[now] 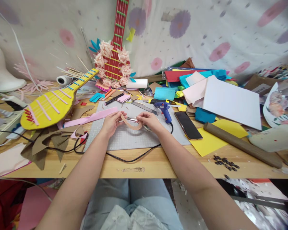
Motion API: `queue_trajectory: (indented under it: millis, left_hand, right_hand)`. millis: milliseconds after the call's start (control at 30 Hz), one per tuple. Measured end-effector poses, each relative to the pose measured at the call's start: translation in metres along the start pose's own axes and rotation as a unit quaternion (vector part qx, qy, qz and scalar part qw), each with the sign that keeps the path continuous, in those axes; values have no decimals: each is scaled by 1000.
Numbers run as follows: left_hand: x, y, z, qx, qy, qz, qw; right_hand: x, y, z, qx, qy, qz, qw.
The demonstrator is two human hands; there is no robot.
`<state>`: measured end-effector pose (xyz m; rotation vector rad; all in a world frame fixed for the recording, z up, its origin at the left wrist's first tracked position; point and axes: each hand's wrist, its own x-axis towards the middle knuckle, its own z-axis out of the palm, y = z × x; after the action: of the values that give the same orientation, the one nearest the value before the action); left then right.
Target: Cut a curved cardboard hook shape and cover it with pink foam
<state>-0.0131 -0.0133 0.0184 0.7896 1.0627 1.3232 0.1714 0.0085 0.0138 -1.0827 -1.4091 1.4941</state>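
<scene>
Both of my hands hold one peach-coloured paper strip (131, 125), which bends in a loop between them above the grey cutting mat (134, 137). My left hand (112, 122) pinches the strip's left end. My right hand (148, 120) grips the right end, curled over it. Scissors (132, 119) lie on the mat just behind the strip. A long pink strip (91, 117) lies to the left of my left hand. A blue glue gun (165, 110) rests just right of my right hand, its black cord (134, 158) trailing across the mat's front.
A yellow paper guitar (50, 105) lies at left, a red one (116, 41) leans on the back cloth. A black phone (188, 125), yellow sheets (211, 140), a brown roll (242, 145), stacked coloured paper (194, 83) and dark beads (224, 162) fill the right side. Brown scraps (45, 143) lie front left.
</scene>
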Motion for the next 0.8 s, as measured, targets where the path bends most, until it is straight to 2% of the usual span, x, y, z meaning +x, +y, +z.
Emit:
queue_trajectory:
  millis: [133,433,800]
  left_hand:
    - [1,0,-2,-19,-19,-6,1000]
    - [2,1,-1,-70,-5,-41,997]
    - [1,-1,-1,-67,-45,-10,997]
  right_hand:
    - [0,0,0,3,4,8,1000]
    - [6,10,1,-44,-15,-19,999]
    - [9,15,-1,-62,-12,-14,998]
